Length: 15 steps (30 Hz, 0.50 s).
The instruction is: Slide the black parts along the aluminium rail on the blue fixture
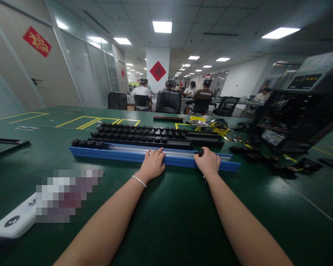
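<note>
A long blue rail (113, 153) with a silver channel lies across the green table. Several small black parts sit in its left end (87, 143). My left hand (153, 164) rests on the rail near its middle, fingers curled over the silver channel. My right hand (208, 162) is closed in a pinch on a small black part (201, 152) at the rail's channel. Both wrists wear thin bracelets.
Behind the blue rail lie black rails (144, 136) filled with several black parts. A metal bowl (199, 123) and yellow tape sit further back. Loose black parts (255, 155) and a black crate (291, 118) stand right. A white device (13, 221) lies near left. People sit far behind.
</note>
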### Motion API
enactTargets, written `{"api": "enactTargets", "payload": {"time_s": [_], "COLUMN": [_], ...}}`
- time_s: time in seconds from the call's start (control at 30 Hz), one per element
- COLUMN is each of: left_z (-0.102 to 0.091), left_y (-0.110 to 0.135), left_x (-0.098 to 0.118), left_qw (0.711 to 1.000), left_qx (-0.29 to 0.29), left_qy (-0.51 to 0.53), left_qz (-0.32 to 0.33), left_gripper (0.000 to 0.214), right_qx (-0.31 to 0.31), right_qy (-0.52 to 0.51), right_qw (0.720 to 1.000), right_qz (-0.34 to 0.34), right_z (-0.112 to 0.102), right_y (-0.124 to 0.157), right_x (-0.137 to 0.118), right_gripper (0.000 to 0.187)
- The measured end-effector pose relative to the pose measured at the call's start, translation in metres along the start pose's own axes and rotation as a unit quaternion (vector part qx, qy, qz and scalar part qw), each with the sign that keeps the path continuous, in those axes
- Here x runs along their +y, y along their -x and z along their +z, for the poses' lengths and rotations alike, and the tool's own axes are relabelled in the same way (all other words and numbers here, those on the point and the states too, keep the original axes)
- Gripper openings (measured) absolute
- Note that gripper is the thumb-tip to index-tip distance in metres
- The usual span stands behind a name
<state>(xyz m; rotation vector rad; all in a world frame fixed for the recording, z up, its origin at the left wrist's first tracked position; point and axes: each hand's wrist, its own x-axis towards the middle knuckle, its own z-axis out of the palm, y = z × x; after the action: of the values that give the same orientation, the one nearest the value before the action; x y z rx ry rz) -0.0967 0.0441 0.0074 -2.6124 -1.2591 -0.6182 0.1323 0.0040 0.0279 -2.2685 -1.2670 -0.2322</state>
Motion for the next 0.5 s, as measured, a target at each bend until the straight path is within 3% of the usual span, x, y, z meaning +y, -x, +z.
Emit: {"api": "enactTargets", "payload": {"time_s": [0.5], "left_z": [-0.001], "left_y": [0.001], "left_x": [-0.001], "left_qw": [1.0], "left_qx": [-0.004], "left_qy": [0.002], "left_qz": [0.004], "left_gripper": [0.04], "right_qx": [-0.024], "right_qy": [-0.039], "right_qw": [0.999], "right_qz": [0.002], "right_z": [-0.007], "right_y": [-0.008], "right_x": [0.014], "right_gripper": [0.044]}}
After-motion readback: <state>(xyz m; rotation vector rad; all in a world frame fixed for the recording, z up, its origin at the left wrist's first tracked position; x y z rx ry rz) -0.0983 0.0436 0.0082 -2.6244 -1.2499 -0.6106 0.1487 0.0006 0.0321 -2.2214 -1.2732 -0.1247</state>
